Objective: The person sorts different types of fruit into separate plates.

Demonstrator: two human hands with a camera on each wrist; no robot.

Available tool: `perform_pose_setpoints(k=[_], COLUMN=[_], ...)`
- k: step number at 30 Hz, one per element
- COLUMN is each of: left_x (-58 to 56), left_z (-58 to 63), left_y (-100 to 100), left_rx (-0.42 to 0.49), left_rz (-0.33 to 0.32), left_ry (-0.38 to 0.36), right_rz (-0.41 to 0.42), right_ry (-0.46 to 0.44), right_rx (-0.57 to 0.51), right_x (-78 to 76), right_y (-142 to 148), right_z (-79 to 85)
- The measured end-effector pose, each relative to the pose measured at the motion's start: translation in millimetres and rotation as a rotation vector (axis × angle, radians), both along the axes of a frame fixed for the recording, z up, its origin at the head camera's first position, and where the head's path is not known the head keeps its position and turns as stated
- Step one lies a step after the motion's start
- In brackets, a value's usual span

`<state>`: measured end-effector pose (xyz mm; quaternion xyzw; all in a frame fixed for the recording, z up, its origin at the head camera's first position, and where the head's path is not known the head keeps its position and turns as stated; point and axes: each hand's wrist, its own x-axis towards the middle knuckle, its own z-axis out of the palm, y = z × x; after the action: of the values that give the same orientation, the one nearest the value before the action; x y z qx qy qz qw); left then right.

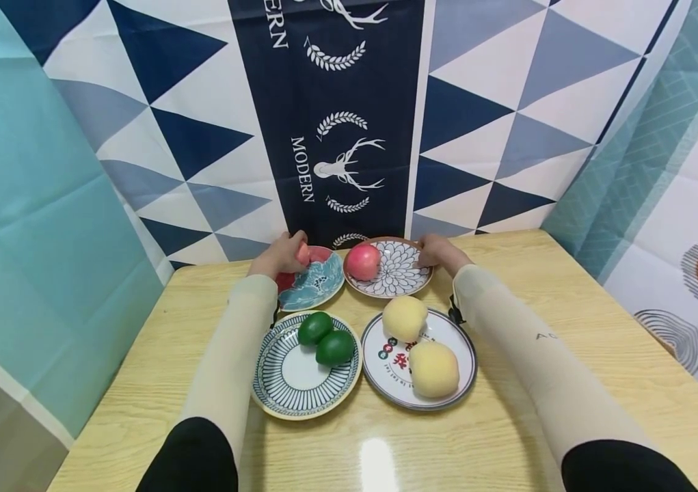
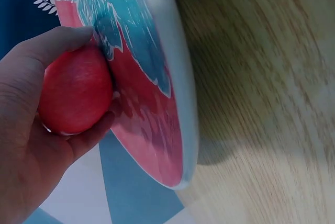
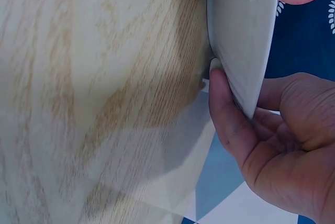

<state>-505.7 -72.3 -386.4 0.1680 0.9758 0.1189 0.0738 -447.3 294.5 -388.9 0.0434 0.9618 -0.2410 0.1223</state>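
At the back left, my left hand (image 1: pixel 279 256) holds a smooth red fruit (image 2: pixel 76 90), with fingers and thumb curled around it. The fruit is at the red-and-blue plate (image 1: pixel 314 283); whether it touches the plate is unclear. My right hand (image 1: pixel 442 253) pinches the right rim of a flower-patterned plate (image 1: pixel 407 270). In the right wrist view, this plate's pale underside (image 3: pixel 243 30) shows, with one finger beneath the edge. Another pinkish-red fruit (image 1: pixel 364 262) lies on the left part of that plate.
Nearer on the wooden table (image 1: pixel 324 444) stand a blue-striped plate (image 1: pixel 287 403) with two green fruits (image 1: pixel 335 348) and a white plate (image 1: pixel 379 369) with two pale yellow fruits (image 1: pixel 433 370). The plates sit close together. A patterned cloth (image 1: pixel 355 137) hangs behind the table.
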Motion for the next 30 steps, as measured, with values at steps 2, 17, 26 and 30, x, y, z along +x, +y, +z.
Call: perform_pose_setpoints(k=[2,17,26,30], left_x=[1.3,-2.0,8.1,13.4], left_z=[1.0,11.0,29.1,32.0], left_y=[-0.6,0.0,1.8,3.3], left_rx=[-0.007,-0.034,0.009,0.005], left_rz=[-0.01,-0.03,-0.057,-0.112], left_ry=[0.0,0.004,0.028,0.038], right_rz=[-0.003,0.006,0.003,-0.001], right_ry=[-0.008,-0.027,-0.023,-0.028], right_rx=[-0.004,0.002,-0.008,0.0], right_x=[-0.6,-3.1,-3.1,-2.7], right_y=[-0.8,1.2,4.0,3.2], right_z=[-0.2,2.3,4.9,2.0])
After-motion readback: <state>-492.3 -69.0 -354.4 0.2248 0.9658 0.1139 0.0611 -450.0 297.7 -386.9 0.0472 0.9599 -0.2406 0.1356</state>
